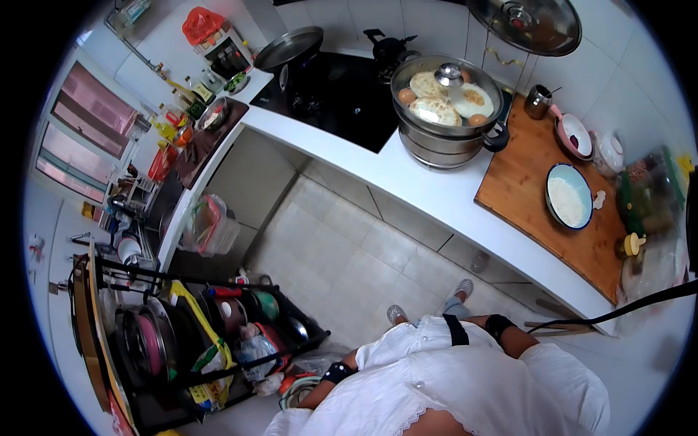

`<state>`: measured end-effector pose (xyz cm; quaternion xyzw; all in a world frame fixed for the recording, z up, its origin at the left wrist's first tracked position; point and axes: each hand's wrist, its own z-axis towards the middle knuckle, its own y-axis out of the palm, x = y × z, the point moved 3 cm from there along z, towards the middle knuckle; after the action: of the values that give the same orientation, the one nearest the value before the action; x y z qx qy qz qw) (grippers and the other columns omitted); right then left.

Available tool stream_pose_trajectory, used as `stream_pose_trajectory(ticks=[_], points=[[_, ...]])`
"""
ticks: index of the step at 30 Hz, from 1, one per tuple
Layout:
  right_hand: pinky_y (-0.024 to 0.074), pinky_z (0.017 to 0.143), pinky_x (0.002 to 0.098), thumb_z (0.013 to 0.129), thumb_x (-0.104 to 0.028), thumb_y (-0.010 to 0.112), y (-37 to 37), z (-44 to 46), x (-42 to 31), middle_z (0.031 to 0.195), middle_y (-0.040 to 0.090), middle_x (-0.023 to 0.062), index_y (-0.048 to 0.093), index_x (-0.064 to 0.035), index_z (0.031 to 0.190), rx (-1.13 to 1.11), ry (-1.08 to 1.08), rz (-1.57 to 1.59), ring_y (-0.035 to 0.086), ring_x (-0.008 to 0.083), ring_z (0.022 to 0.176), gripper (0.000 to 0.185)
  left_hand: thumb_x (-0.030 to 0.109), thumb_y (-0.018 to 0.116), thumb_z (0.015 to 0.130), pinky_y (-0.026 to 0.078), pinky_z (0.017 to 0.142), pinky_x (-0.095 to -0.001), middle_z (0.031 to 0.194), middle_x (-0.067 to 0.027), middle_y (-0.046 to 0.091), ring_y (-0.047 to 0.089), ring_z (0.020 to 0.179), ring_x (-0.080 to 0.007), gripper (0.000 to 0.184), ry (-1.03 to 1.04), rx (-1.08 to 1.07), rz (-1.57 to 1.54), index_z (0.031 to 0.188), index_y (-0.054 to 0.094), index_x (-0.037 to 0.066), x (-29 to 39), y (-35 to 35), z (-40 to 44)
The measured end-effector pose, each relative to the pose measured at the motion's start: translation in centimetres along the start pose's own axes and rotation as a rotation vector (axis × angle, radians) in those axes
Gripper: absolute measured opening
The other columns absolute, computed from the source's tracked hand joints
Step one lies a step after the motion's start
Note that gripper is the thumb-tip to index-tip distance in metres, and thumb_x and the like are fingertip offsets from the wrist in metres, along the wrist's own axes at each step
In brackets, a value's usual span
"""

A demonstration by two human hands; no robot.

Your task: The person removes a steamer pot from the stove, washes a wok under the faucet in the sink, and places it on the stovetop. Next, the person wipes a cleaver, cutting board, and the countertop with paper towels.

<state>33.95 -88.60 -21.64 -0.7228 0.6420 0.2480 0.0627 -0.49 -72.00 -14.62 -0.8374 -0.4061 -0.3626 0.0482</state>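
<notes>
My left hand hangs low beside my white dress, just past a dark wristband with white dots. Its fingers are hidden by the cloth. On the other side, my right hand rests against the front of the dress, below a black wristband, and its fingers do not show clearly. Neither hand visibly holds anything. On the counter ahead stands a steel steamer pot with a glass lid; round flat breads and several eggs show through it. To its right, a bowl of white flour sits on a wooden board.
A black cooktop with a frying pan lies left of the steamer. At the lower left, a black rack holds pans and bags. A pot lid hangs on the wall. Tiled floor lies between counter and rack.
</notes>
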Motion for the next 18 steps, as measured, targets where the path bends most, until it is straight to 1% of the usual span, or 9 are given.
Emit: stream_pose_trajectory(ticks=[2, 4, 6, 8, 10, 12, 15, 16, 18], points=[[0.0396, 0.085, 0.0286, 0.082, -0.037, 0.046, -3.1, 6.6, 2.6, 0.109, 0.056, 0.0068, 0.053, -0.0096, 0.114, 0.005, -0.137, -0.480, 0.053, 0.0163, 0.097, 0.042, 0.024, 0.048, 0.087, 0.039, 0.086, -0.0295, 0.105, -0.0111, 0.056, 0.052, 0.096, -0.0180, 0.033, 0.027, 0.031, 0.042, 0.112, 0.049, 0.002, 0.0, -1.1, 0.1], [0.0419, 0.080, 0.0328, 0.079, -0.035, 0.047, -4.6, 7.9, -0.4, 0.098, 0.060, 0.0120, 0.061, -0.0087, 0.096, 0.258, -0.083, -0.852, 0.056, 0.0236, 0.091, 0.035, 0.024, 0.048, 0.087, 0.039, 0.085, -0.0292, 0.104, -0.0113, 0.056, 0.053, 0.095, -0.0177, 0.033, 0.060, 0.052, 0.085, 0.112, 0.049, 0.002, 0.2, -1.7, 0.6], [0.0431, 0.075, 0.0373, 0.077, -0.034, 0.045, -6.0, 8.0, -4.1, 0.089, 0.060, 0.0159, 0.061, -0.0061, 0.085, 0.443, -0.371, -0.873, 0.056, 0.0304, 0.084, 0.033, 0.024, 0.049, 0.087, 0.040, 0.085, -0.0289, 0.104, -0.0116, 0.056, 0.053, 0.095, -0.0175, 0.033, 0.093, 0.060, 0.137, 0.111, 0.050, 0.002, 0.4, -1.8, 1.6], [0.0454, 0.072, 0.0392, 0.074, -0.031, 0.050, -5.2, 3.4, -11.4, 0.083, 0.061, 0.0187, 0.062, -0.0035, 0.078, 0.535, -0.484, -0.979, 0.057, 0.0345, 0.081, 0.031, 0.024, 0.049, 0.086, 0.040, 0.084, -0.0286, 0.103, -0.0118, 0.057, 0.053, 0.094, -0.0172, 0.033, 0.137, 0.065, 0.200, 0.111, 0.050, 0.002, 1.0, -1.6, 3.0], [0.0447, 0.071, 0.0398, 0.074, -0.030, 0.049, -5.2, 2.8, -16.2, 0.084, 0.060, 0.0186, 0.062, -0.0027, 0.080, 0.648, -0.392, -0.628, 0.057, 0.0338, 0.081, 0.030, 0.024, 0.050, 0.086, 0.040, 0.084, -0.0283, 0.102, -0.0121, 0.057, 0.054, 0.093, -0.0170, 0.033, 0.182, 0.074, 0.279, 0.110, 0.051, 0.002, 1.9, -1.6, 4.4], [0.0444, 0.071, 0.0397, 0.074, -0.029, 0.049, -5.3, 4.2, -19.8, 0.084, 0.060, 0.0181, 0.062, -0.0037, 0.078, 0.702, -0.498, -0.580, 0.057, 0.0328, 0.081, 0.029, 0.024, 0.050, 0.086, 0.041, 0.083, -0.0280, 0.101, -0.0123, 0.058, 0.054, 0.093, -0.0167, 0.033, 0.227, 0.075, 0.351, 0.109, 0.051, 0.002, 2.7, -1.6, 5.5], [0.0460, 0.063, 0.0325, 0.076, -0.026, 0.048, -3.8, 4.0, -26.9, 0.069, 0.062, 0.0129, 0.061, -0.0036, 0.070, 0.447, -0.681, -0.475, 0.061, 0.0229, 0.071, 0.026, 0.024, 0.051, 0.085, 0.041, 0.082, -0.0276, 0.100, -0.0127, 0.058, 0.055, 0.092, -0.0164, 0.033, 0.267, 0.094, 0.429, 0.109, 0.052, 0.001, 3.4, -2.6, 6.8], [0.0464, 0.062, 0.0277, 0.082, -0.022, 0.050, -3.2, 2.6, -29.9, 0.071, 0.062, 0.0062, 0.060, -0.0017, 0.084, 0.320, -0.663, -0.378, 0.059, 0.0106, 0.064, 0.022, 0.024, 0.051, 0.085, 0.042, 0.082, -0.0275, 0.100, -0.0128, 0.058, 0.055, 0.092, -0.0162, 0.032, 0.298, 0.115, 0.452, 0.108, 0.052, 0.001, 3.2, -3.3, 7.0], [0.0455, 0.065, 0.0265, 0.086, -0.021, 0.047, -2.4, -2.7, -37.6, 0.067, 0.061, 0.0046, 0.057, -0.0017, 0.091, 0.348, -0.956, -0.403, 0.057, 0.0106, 0.064, 0.022, 0.026, 0.055, 0.083, 0.045, 0.074, -0.0272, 0.089, -0.0112, 0.062, 0.057, 0.083, -0.0168, 0.031, 0.464, 0.211, 0.454, 0.102, 0.056, 0.001, 2.5, -4.7, 7.9]])
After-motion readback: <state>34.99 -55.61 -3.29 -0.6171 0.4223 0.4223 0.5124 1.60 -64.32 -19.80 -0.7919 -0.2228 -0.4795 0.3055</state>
